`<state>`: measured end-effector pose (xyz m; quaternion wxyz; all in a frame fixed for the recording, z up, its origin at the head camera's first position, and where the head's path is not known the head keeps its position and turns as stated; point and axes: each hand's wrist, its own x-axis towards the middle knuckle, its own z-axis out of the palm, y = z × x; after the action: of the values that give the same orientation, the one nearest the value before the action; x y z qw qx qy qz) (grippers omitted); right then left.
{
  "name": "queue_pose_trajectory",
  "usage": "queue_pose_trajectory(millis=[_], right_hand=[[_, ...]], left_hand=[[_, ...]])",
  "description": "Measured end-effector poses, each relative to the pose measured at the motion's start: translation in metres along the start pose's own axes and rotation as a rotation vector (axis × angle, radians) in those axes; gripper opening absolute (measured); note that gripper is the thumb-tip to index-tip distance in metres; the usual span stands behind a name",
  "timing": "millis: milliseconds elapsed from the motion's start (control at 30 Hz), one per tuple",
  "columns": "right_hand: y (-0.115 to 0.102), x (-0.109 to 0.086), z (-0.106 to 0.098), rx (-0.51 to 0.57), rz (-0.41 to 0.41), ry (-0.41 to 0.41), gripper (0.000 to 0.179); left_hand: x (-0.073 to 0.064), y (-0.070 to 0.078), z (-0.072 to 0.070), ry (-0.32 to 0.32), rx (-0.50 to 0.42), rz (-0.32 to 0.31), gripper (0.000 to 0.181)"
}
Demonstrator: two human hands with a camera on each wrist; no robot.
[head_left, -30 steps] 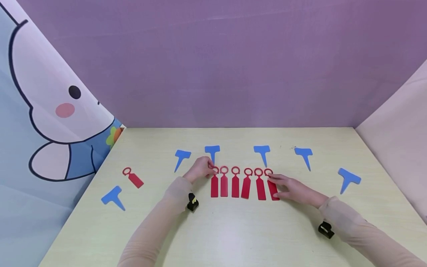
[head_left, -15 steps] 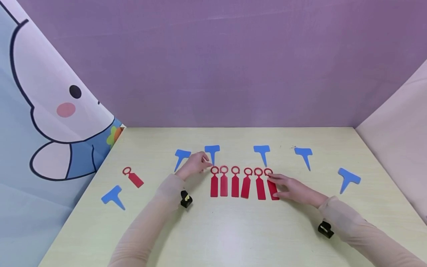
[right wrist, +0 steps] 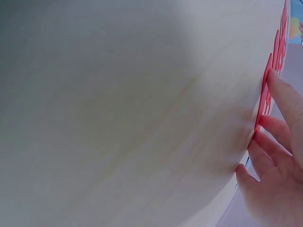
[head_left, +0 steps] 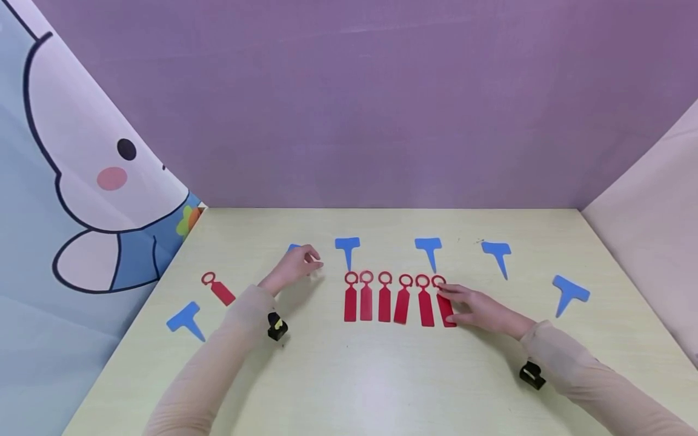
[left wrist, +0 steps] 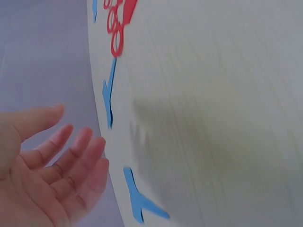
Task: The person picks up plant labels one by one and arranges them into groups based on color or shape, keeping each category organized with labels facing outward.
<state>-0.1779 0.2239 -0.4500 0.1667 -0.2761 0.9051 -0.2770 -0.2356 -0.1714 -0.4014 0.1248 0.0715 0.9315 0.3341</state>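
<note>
Several flat red hanging tags with ring tops stand side by side in a row, the middle one (head_left: pixel 384 304) upright. My right hand (head_left: pixel 480 309) rests at the right end of the row, its extended fingers and thumb touching the last red tag (head_left: pixel 446 309), which tilts slightly and is partly covered. My left hand (head_left: pixel 291 267) hovers left of the row with loosely bent fingers and nothing in them. Beneath it a blue T-shaped plant label (left wrist: pixel 137 196) is mostly hidden in the head view. Another blue plant label (head_left: pixel 348 249) lies behind the row's left end.
More blue T-shaped labels lie behind and right of the row, including a far-right label (head_left: pixel 569 293). On the left are a single red tag (head_left: pixel 222 293) and a blue label (head_left: pixel 186 321). A purple backdrop (head_left: pixel 382 121) rises behind the table's back edge.
My left hand has let go of the leftmost red tag's ring and moved left, over a blue label. The right hand and the row of red tags have stayed put.
</note>
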Motion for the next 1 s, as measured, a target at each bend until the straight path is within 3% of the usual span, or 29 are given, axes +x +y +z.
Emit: queue_pose_trajectory(millis=[233, 700, 1000], right_hand=[[0.0, 0.0, 0.0, -0.003, 0.0, 0.003, 0.059], [-0.001, -0.001, 0.0, -0.003, 0.006, 0.006, 0.058], [-0.001, 0.0, 0.0, 0.012, 0.019, 0.006, 0.059]], left_hand=[[-0.012, -0.016, -0.013, -0.001, 0.045, 0.014, 0.022], [-0.034, -0.047, -0.037, 0.061, 0.123, 0.023, 0.02], [-0.044, -0.06, -0.049, 0.071, 0.126, -0.035, 0.024]])
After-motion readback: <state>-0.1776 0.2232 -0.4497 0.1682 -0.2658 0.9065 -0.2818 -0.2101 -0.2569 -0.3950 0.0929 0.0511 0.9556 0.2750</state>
